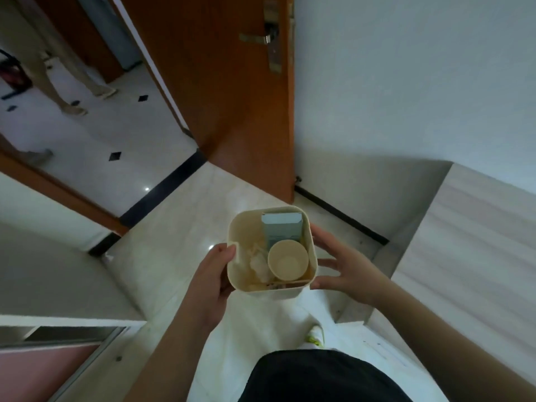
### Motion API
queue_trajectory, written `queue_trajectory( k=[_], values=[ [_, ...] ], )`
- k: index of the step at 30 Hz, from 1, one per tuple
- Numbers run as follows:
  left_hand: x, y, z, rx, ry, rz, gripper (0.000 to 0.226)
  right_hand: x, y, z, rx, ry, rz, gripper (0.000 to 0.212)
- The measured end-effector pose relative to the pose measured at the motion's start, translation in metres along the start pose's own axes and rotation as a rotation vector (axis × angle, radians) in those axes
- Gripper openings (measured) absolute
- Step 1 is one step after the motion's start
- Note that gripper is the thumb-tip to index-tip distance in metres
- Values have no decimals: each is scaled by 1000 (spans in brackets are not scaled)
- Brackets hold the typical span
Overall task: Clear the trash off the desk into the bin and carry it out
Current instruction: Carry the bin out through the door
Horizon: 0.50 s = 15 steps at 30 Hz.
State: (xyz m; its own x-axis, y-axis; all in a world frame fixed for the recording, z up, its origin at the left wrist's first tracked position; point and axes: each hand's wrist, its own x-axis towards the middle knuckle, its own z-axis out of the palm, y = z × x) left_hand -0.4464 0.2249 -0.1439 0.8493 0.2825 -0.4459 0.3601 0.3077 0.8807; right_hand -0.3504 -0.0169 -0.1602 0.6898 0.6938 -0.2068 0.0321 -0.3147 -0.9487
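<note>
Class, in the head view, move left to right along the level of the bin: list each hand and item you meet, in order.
left hand → crumpled tissue → paper cup → right hand. The blue carton stands behind the cup, so it is left out.

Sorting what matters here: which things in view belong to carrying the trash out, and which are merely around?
Job: cream square plastic bin, pale blue carton, beige paper cup, crumpled white tissue, left hand, right hand.

Around: brown wooden door, metal door handle.

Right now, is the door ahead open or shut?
Open: the wooden door is swung inward, and hallway floor shows through the doorway.
</note>
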Motion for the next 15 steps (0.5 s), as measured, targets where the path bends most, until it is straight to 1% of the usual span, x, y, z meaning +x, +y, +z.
queue_trajectory(
  k=[2,4,8,10,13,15],
  values=[
    [23,12,11,15,-3,-11,29,13,-1,-19,16,9,-5,94],
    [44,21,20,20,6,-15,21,25,-1,-34,25,28,-10,94],
    [82,34,35,23,-25,-51,23,44,1,-56,45,82,7,93],
    [105,41,41,25,-49,-83,27,54,5,-65,57,121,10,93],
    [145,53,51,40,-128,-127,47,69,13,-78,46,187,32,94],
    [173,62,59,48,-183,-153,51,82,16,-87,44,238,39,93]
  ],
)
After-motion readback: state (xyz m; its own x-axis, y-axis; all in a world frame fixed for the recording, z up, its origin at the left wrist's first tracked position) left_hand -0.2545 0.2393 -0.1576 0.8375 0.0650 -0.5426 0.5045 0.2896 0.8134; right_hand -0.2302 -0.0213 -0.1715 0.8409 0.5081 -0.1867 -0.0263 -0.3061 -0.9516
